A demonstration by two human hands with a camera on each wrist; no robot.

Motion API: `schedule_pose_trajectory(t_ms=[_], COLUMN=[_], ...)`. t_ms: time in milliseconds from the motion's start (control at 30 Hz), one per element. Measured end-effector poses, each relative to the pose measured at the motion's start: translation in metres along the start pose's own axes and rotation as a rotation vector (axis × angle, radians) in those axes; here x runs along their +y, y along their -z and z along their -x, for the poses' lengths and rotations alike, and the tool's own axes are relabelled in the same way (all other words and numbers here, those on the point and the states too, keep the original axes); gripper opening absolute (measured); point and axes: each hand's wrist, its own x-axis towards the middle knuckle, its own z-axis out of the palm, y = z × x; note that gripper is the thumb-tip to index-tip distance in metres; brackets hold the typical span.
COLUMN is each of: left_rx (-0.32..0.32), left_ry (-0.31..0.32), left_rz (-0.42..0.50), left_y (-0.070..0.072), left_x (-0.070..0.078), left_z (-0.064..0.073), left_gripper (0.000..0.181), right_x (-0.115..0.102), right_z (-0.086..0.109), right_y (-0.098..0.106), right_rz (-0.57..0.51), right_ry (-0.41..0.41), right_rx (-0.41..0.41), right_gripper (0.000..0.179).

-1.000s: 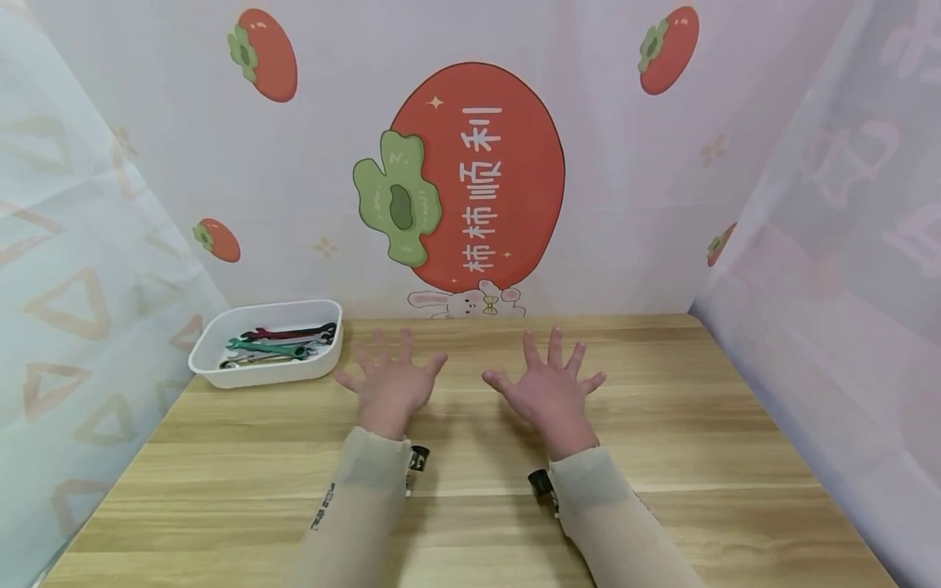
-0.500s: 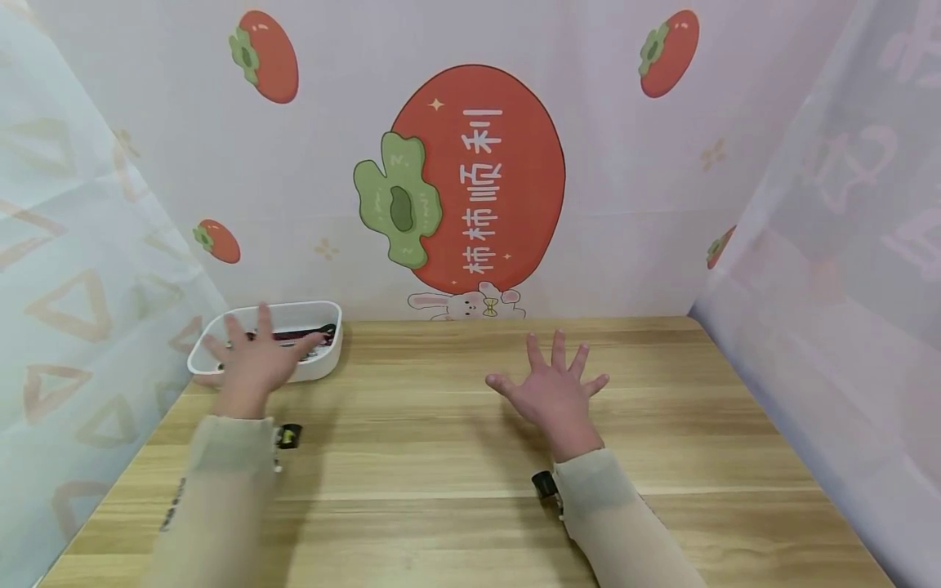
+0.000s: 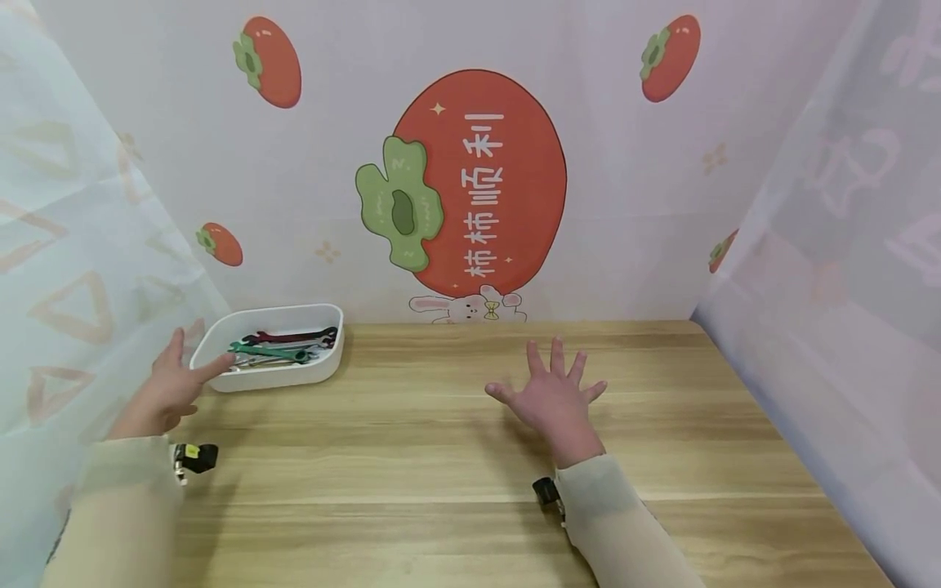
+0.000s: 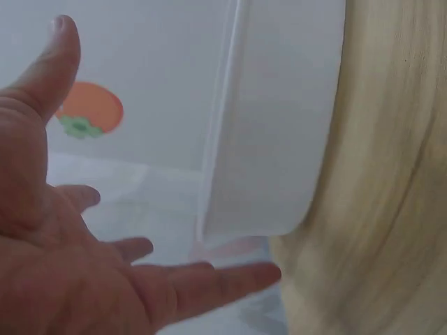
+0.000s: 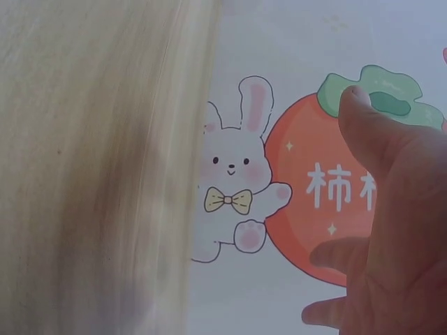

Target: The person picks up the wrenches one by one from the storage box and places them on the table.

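A white plastic tray (image 3: 272, 377) stands at the back left of the table, with several wrenches in it. A green wrench (image 3: 268, 352) lies on top, and a dark red and black wrench (image 3: 294, 336) lies behind it. My left hand (image 3: 165, 388) is at the tray's near left corner, fingers spread, holding nothing. In the left wrist view the tray's wall (image 4: 279, 125) is beside the spread fingers; whether they touch it I cannot tell. Over the middle right of the table my right hand (image 3: 555, 408) hovers with fingers spread, holding nothing.
The wood-grain table (image 3: 441, 457) is enclosed by a back cloth (image 3: 617, 204) with persimmon prints, a left curtain (image 3: 81, 245) and a right curtain (image 3: 831, 286). The left forearm is close to the left curtain.
My left hand has moved left from the middle of the table, passing in front of the tray, to its left corner, and has turned sideways. The right hand has stayed nearly still.
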Motion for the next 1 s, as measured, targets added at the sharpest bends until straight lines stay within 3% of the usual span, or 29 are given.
schedule_pose_trajectory(t_ms=[200,333,767,1000], left_rx=[-0.138,-0.159,-0.157,-0.103], left_ry=[0.017,0.0,0.01,0.131], left_rz=[0.444,0.596,0.765,0.715], left_y=[0.005,0.005,0.003,0.008], left_x=[-0.017,-0.024,-0.053,-0.053], left_z=[-0.005,-0.006,-0.026,-0.031], left_gripper=[0.099,0.098,0.085,0.082], right_x=[0.0,-0.001,-0.004,-0.005], right_z=[0.001,0.001,0.0,0.001], right_y=[0.0,0.0,-0.003,-0.003], right_rz=[-0.007,-0.012,-0.001,-0.017], right_ry=[0.004,0.007,0.012,0.01], right_rx=[-0.009,-0.016,-0.034,-0.048], right_gripper=[0.11,0.11,0.106,0.102])
